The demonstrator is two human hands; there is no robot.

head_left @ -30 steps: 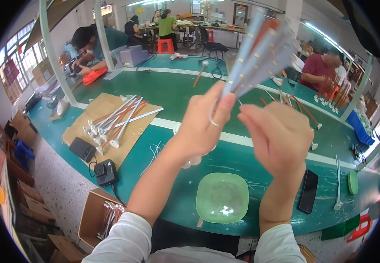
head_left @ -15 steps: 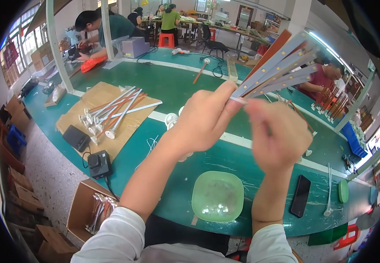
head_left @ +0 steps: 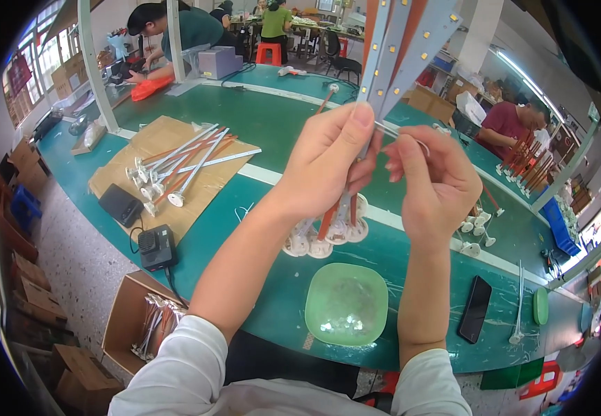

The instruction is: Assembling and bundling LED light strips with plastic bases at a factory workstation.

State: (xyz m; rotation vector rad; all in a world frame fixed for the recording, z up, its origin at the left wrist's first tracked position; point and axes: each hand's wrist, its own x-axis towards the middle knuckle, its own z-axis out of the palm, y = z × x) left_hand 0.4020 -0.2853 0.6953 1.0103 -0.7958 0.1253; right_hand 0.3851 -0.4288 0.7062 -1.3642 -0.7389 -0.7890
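My left hand [head_left: 323, 156] is closed round a bundle of LED strips [head_left: 392, 59], held upright above the bench. The strips are grey and brown with small yellow chips, and fan out above my fist. Below it, their round white plastic bases [head_left: 320, 244] hang clustered together. My right hand [head_left: 442, 184] pinches a thin white tie [head_left: 388, 130] between thumb and fingers, just right of the bundle. The tie runs from beside my left thumb to the right fingertips, with its end curling up past them. Whether it loops fully round the strips is hidden.
More LED strips [head_left: 189, 163] lie on cardboard [head_left: 131, 142] at left, near a black device [head_left: 156, 246]. A green bowl [head_left: 378, 281] stands in front of me, a phone [head_left: 475, 310] to its right. A carton [head_left: 117, 326] sits below the left edge. Co-workers sit across the bench.
The bundle has swung from leaning right to nearly upright, bringing its bases into view. My right hand has turned, and its fingers now show pinching the tie.
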